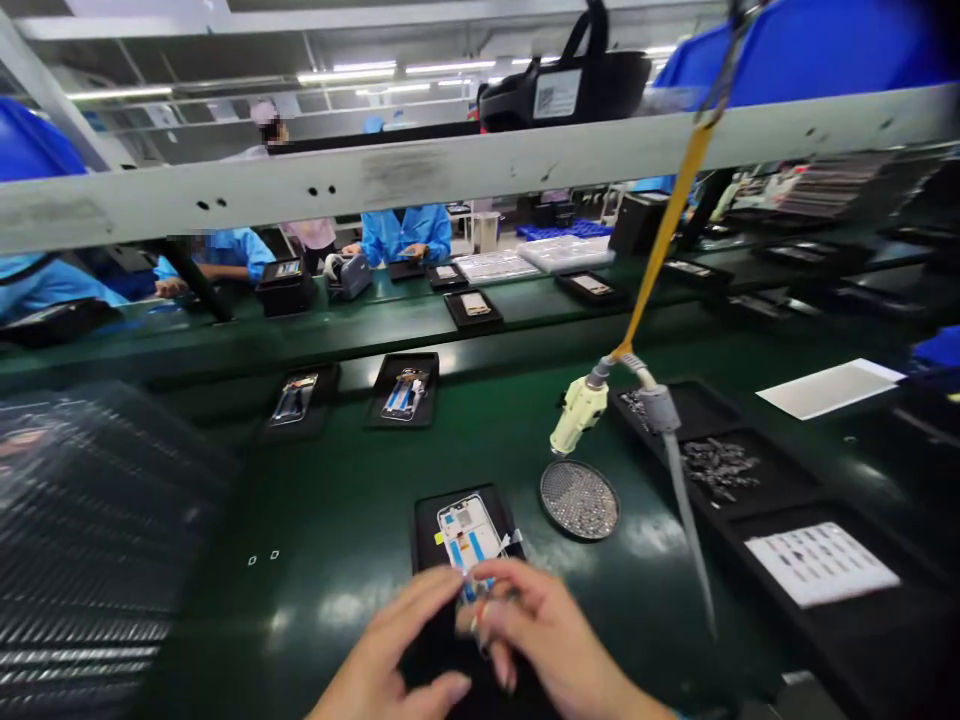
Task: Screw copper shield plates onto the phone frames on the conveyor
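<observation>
Glossy green surface, matt black tray
Light is reflected by the smooth surface. Plastic is indicated in the tray, cream plastic in the hanging tool, shiny clear plastic in the stacked trays. A metallic sheen is noted on the small pieces.

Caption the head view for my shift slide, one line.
Left hand and right hand over a phone assembly in a black tray, near a round dish and a hanging pale tool.
</observation>
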`<move>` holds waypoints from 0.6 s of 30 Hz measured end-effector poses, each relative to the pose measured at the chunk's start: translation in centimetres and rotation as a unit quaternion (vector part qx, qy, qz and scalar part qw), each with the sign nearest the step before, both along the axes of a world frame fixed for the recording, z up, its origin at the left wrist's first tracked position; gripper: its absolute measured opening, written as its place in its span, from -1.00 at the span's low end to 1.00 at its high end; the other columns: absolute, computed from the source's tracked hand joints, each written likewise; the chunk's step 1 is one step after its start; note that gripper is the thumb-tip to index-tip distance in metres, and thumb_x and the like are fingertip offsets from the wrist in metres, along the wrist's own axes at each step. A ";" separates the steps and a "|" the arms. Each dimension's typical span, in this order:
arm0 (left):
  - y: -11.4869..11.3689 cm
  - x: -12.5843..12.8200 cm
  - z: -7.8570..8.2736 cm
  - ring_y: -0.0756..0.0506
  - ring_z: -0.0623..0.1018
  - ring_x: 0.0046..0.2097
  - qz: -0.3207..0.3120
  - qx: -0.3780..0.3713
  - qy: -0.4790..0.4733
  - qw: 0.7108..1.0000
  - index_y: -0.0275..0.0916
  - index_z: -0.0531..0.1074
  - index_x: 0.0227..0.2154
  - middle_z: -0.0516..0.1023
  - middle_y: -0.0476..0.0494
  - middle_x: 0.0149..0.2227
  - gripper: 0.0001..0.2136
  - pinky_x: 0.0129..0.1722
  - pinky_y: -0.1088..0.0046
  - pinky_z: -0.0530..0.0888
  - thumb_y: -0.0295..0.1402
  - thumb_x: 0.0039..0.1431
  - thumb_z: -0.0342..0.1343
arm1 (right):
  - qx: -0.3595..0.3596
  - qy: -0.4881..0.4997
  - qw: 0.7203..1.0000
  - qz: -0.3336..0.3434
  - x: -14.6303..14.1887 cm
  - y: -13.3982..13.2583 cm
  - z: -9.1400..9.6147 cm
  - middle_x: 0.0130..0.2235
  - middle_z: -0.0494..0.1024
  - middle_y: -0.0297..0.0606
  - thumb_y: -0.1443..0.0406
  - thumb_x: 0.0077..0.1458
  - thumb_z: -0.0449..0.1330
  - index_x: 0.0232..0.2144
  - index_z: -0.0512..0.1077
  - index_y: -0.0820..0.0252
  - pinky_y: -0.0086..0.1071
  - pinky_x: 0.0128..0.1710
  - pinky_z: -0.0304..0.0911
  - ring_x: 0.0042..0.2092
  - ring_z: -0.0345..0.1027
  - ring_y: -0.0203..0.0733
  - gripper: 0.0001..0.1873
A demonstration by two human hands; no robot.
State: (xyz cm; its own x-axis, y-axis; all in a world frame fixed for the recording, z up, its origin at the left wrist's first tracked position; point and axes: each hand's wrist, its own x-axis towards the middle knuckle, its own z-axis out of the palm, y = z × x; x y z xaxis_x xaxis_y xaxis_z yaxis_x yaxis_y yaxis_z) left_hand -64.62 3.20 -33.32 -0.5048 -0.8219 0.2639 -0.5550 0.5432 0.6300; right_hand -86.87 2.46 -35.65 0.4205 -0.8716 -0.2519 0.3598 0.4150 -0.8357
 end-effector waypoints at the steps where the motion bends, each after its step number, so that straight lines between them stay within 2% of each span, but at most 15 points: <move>1: -1.6 -0.7 -0.7 -0.12 0.51 0.18 0.014 0.000 -0.021 1.000 -0.06 0.32 0.29 0.49 -0.17 0.19 -0.50 0.13 0.39 0.51 -0.14 0.34 0.18 | -0.016 0.045 0.998 -0.052 -1.4 -1.1 0.2 -0.46 0.46 -0.37 -0.08 0.01 0.41 -0.06 0.43 0.26 -0.52 -0.52 0.27 -0.56 0.31 -0.41 -0.36; 3: -4.9 -2.2 -2.0 -0.15 0.53 0.06 0.097 -0.017 -0.095 0.991 -0.20 0.45 0.15 0.54 -0.22 0.06 -0.67 0.06 0.32 0.52 -0.28 0.38 0.11 | -0.074 0.128 0.971 -0.186 -3.7 -3.7 0.3 -0.44 0.49 -0.35 -0.09 -0.01 0.41 -0.08 0.42 0.25 -0.48 -0.37 0.36 -0.45 0.39 -0.36 -0.35; 4: -6.4 -2.9 -2.7 -0.19 0.52 0.01 0.138 -0.021 -0.123 0.983 -0.26 0.50 0.06 0.55 -0.25 -0.02 -0.74 0.03 0.24 0.52 -0.33 0.39 0.08 | -0.098 0.160 0.956 -0.224 -4.3 -5.0 0.2 -0.37 0.53 -0.30 -0.10 -0.02 0.41 -0.07 0.41 0.24 -0.45 -0.30 0.39 -0.39 0.42 -0.33 -0.34; 6: -8.7 -3.9 -3.8 -0.26 0.47 -0.05 0.177 -0.027 -0.164 0.970 -0.32 0.56 -0.10 0.53 -0.28 -0.14 -0.80 -0.04 0.11 0.47 -0.37 0.38 0.07 | -0.135 0.208 0.939 -0.237 -4.7 -7.4 -0.3 -0.26 0.58 -0.23 -0.11 0.00 0.36 -0.08 0.40 0.23 -0.39 -0.19 0.40 -0.27 0.48 -0.26 -0.36; 9: -10.4 -4.4 -4.6 -0.24 0.40 -0.11 0.163 -0.032 -0.193 0.967 -0.29 0.58 -0.24 0.51 -0.23 -0.23 -0.80 -0.07 0.11 0.38 -0.39 0.40 0.05 | -0.206 0.297 0.919 -0.156 -3.7 -9.8 -1.2 -0.25 0.57 -0.21 -0.05 0.15 0.22 -0.20 0.40 0.22 -0.39 -0.19 0.33 -0.20 0.47 -0.22 -0.56; 11: -10.9 -4.2 -4.6 -0.19 0.38 -0.14 0.137 -0.036 -0.199 0.970 -0.25 0.57 -0.26 0.50 -0.19 -0.26 -0.78 -0.09 0.18 0.35 -0.40 0.43 0.02 | -0.266 0.364 0.889 -0.080 -2.8 -10.5 -1.5 -0.29 0.55 -0.25 0.04 0.25 0.11 -0.24 0.38 0.20 -0.41 -0.25 0.25 -0.25 0.43 -0.24 -0.67; 14: -11.4 -4.1 -4.4 -0.14 0.37 -0.17 0.096 -0.035 -0.190 0.976 -0.25 0.55 -0.29 0.49 -0.15 -0.27 -0.79 -0.15 0.25 0.32 -0.40 0.43 0.03 | -0.345 0.424 0.837 0.006 -2.3 -10.7 -1.6 -0.26 0.55 -0.24 0.16 0.32 0.00 -0.19 0.35 0.18 -0.38 -0.22 0.22 -0.25 0.43 -0.23 -0.76; 16: -11.6 -4.4 -4.5 -0.14 0.36 -0.19 0.080 -0.036 -0.177 0.980 -0.27 0.53 -0.32 0.47 -0.14 -0.27 -0.80 -0.18 0.27 0.31 -0.40 0.41 0.05 | -0.369 0.448 0.814 0.020 -2.5 -10.6 -1.6 -0.25 0.54 -0.22 0.19 0.34 -0.04 -0.19 0.34 0.18 -0.36 -0.21 0.23 -0.23 0.44 -0.21 -0.78; 18: -11.6 -4.8 -4.6 -0.15 0.36 -0.18 0.077 -0.039 -0.161 0.983 -0.26 0.52 -0.34 0.46 -0.14 -0.28 -0.82 -0.19 0.26 0.30 -0.39 0.39 0.08 | -0.354 0.458 0.815 0.012 -2.8 -10.5 -1.7 -0.28 0.53 -0.23 0.19 0.34 -0.04 -0.20 0.31 0.17 -0.36 -0.22 0.25 -0.26 0.45 -0.21 -0.79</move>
